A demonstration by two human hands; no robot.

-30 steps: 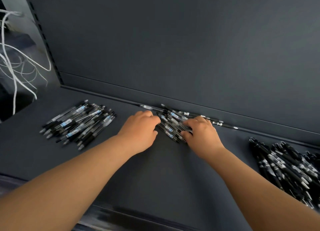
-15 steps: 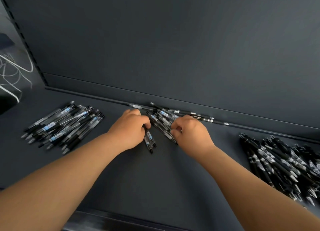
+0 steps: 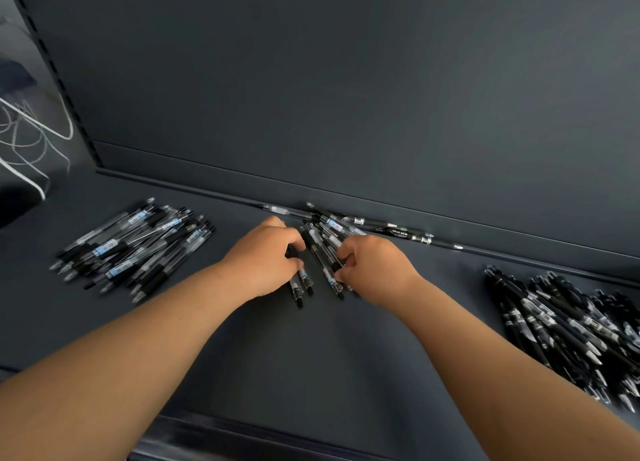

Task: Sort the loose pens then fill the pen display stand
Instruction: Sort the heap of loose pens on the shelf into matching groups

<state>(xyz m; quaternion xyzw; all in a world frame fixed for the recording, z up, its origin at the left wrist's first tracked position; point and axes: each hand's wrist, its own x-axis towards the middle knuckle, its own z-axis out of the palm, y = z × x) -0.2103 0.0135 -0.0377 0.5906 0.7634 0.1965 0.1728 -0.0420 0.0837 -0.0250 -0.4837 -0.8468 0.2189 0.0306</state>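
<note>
As the left hand (image 3: 266,258) grips two pens (image 3: 300,287) and the right hand (image 3: 375,268) pinches into the heap (image 3: 332,226), lift without scattering it.

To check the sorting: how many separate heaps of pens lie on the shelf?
3: left heap, middle heap between left hand and right hand, right heap, cut off by the frame edge; more may be hidden.

Black-and-clear pens (image 3: 135,242), dark grey shelf (image 3: 311,356)
</note>
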